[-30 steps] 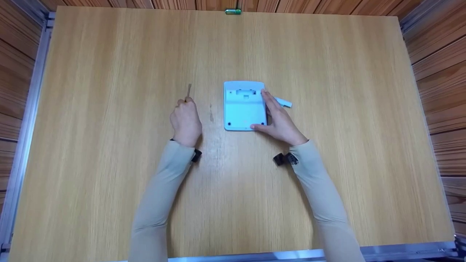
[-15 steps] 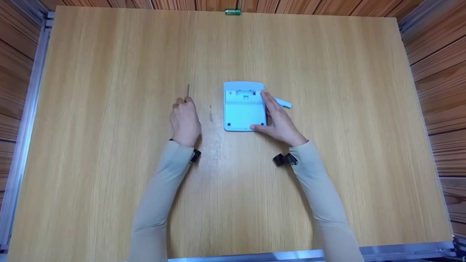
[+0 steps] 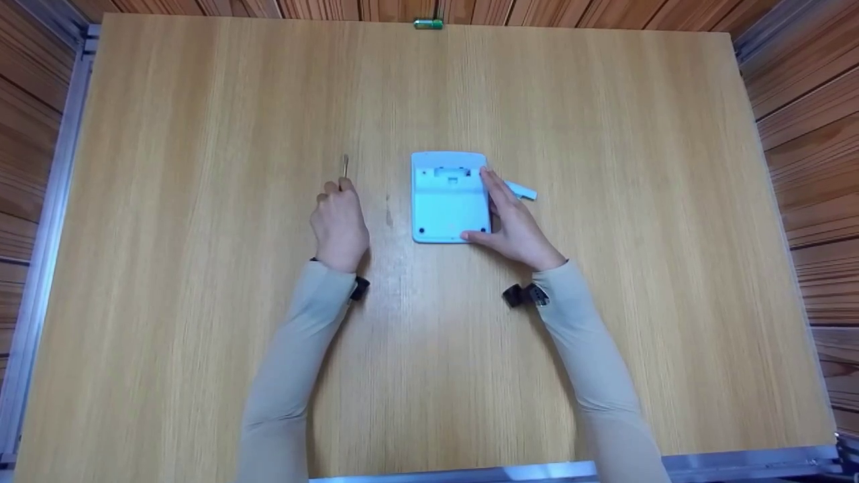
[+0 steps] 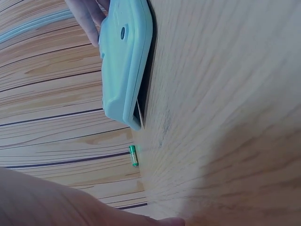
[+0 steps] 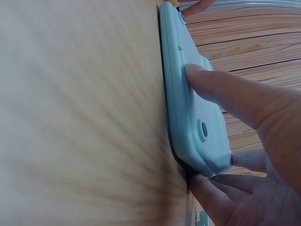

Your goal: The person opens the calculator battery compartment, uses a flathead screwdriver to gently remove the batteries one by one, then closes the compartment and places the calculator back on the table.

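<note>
Lying back-side up on the worktop (image 3: 604, 201), the blue device (image 3: 449, 208) serves as the reference point. Its battery slot (image 3: 453, 173) is uncovered, in the far half of the back; this face is presumably up to give access from above.

Right hand (image 3: 513, 225): holds the device at its right side in a fairly wide grip, thumb at the near edge, fingers along the right edge. The grip appears intended to prevent sliding while leaving most of the back exposed.

Left hand (image 3: 341, 225): positioned left of the device, apart from it, fingers curled closed around a screwdriver (image 3: 345, 166). The shaft points away from the person; from where I stand, the hold looks suited to carrying rather than turning.

Small blue piece (image 3: 522, 190), probably the slot's cover: just right of the device, partly hidden by the right hand, seemingly laid within easy reach.

Green battery (image 3: 428, 24): well beyond the device, at the worktop's far edge, perhaps parked away from the handwork.
</note>
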Tool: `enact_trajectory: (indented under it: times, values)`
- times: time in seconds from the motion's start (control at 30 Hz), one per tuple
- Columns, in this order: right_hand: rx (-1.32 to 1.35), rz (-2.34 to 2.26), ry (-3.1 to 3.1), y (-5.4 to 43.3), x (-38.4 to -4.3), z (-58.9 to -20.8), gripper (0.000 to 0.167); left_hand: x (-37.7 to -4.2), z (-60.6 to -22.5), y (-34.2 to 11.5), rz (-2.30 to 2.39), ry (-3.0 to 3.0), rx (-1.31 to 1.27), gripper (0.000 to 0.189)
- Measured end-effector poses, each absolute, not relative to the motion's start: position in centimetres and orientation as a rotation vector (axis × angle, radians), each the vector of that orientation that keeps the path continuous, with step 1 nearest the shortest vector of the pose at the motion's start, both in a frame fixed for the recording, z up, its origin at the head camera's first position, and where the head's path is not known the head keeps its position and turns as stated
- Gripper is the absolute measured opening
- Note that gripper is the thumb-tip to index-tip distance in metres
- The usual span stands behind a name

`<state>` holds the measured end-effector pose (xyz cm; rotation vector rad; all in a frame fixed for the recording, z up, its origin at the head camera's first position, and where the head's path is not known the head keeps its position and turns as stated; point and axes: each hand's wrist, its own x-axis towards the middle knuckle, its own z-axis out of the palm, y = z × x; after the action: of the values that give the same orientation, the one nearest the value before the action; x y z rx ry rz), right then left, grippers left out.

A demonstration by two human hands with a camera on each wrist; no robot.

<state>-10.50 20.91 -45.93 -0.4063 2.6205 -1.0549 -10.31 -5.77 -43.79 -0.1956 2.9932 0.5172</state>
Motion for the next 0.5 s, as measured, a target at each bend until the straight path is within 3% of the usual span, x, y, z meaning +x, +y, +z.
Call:
enact_trajectory:
  times: [0.23, 0.5]
  values:
    - [-0.390, -1.049, 2.614, 20.9, -10.4, -45.8, 0.100, -10.5, -43.6, -5.3, 0.417, 3.020, -0.173, 0.042]
    - [-0.385, -1.047, 2.615, 21.0, -10.4, -45.8, 0.099, -10.7, -43.6, -4.0, 0.612, 3.022, 0.026, 0.057]
